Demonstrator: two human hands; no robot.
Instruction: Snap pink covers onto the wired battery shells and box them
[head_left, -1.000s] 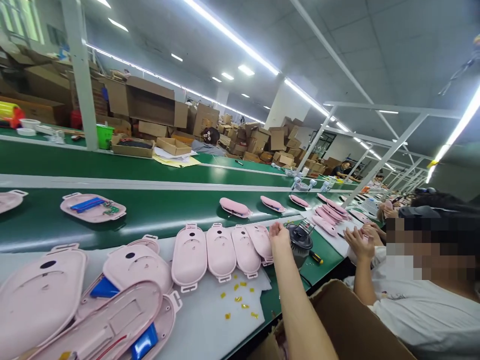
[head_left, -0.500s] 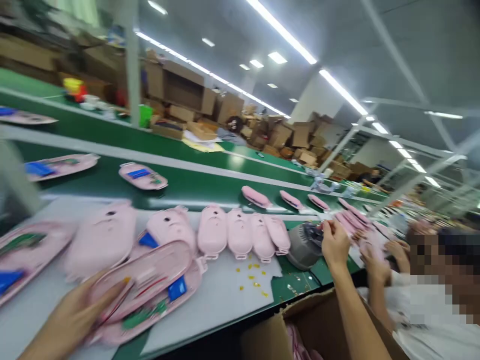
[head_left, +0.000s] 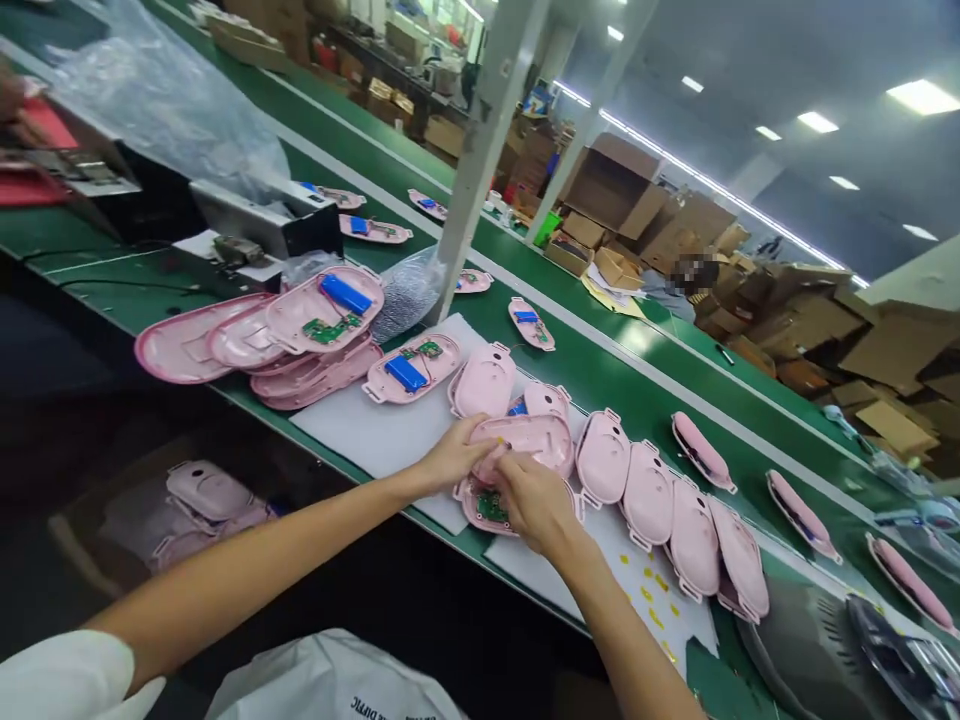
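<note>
My left hand (head_left: 455, 458) grips the end of a pink plastic shell half (head_left: 544, 440), its hollow side up. A small yellow piece (head_left: 500, 441) shows by my fingertips. My right hand (head_left: 534, 500) is closed at the same end of the shell, fingertips together; what they pinch is hidden. Below lies the matching shell half with a green circuit board (head_left: 491, 505), partly covered by my right hand. To the right, several closed pink cases (head_left: 649, 495) stand in a row. An open half with a blue battery (head_left: 406, 374) rests to the left.
Stacked pink shells (head_left: 176, 340) overhang the bench edge at left. Yellow bits (head_left: 649, 595) are scattered on the white sheet (head_left: 352, 430). A grey dispenser-like machine (head_left: 802, 640) sits at lower right. A metal post (head_left: 480, 150) rises behind the shells. More cases (head_left: 701, 450) lie on the green belt.
My right hand has come from the grey machine to the pink shell half held in my left hand. The view has swung left, bringing the stacked shells into sight.
</note>
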